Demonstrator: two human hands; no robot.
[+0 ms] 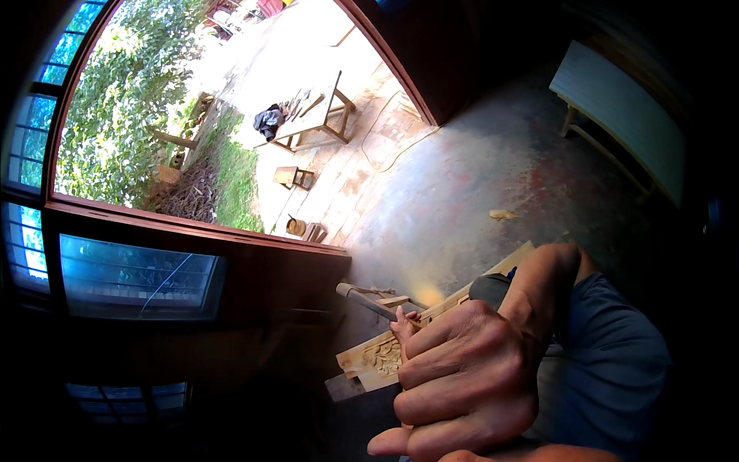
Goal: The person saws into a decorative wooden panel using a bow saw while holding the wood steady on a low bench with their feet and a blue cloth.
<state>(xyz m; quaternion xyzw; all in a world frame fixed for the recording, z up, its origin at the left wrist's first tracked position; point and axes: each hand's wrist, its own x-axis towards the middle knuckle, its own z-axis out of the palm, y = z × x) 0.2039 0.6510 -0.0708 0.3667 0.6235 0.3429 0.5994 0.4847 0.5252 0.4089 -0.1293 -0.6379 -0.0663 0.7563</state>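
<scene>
Large in the foreground, my right hand (466, 377) is closed, its fingers curled and knuckles up. What it holds, if anything, is hidden. Beyond it, the fingers of a smaller-looking hand, seemingly my left hand (403, 326), rest stretched apart by a pale board. The rest of that hand is behind the right one. A leafy relief is cut into this carved wooden board (379, 359). A dark round object (490, 288), whose kind I cannot tell, shows beside my right wrist. A strip of bare skin crosses the bottom edge.
A wooden frame with a round bar (366, 299) stands beyond the board. A pale-topped table (623, 115) is at the right. Through the wide doorway are a workbench (312, 115) with dark cloth and tools, a small stool (292, 176) and a cord (385, 168). A wood scrap (503, 215) lies on the floor.
</scene>
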